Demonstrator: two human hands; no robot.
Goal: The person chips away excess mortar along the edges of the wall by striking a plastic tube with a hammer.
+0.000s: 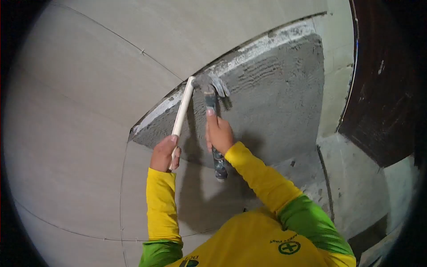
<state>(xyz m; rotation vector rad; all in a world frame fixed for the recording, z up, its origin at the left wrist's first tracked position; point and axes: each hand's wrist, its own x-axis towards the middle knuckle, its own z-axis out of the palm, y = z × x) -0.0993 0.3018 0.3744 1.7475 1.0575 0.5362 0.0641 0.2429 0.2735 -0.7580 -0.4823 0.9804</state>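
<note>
My left hand (165, 153) is closed around the lower part of a pale, straight wooden stick (183, 108). The stick's upper end rests near the edge of the large beige tiles (104, 84). In my right hand (219, 135) is a claw hammer (209, 99), its dark, worn handle gripped partway along. The hammer's head is beside the stick's upper end, over the grey mortar bed (280, 102); whether they touch I cannot tell. Comb ridges mark part of the mortar, and a whitish band runs along the tile edge.
Small spacers (142, 52) sit in the thin tile joints. To the right are a pale strip of floor (336, 93) and a dark brown panel (378, 75). Rough, stained floor (356, 173) lies at the lower right. My shadow falls across the tile and mortar.
</note>
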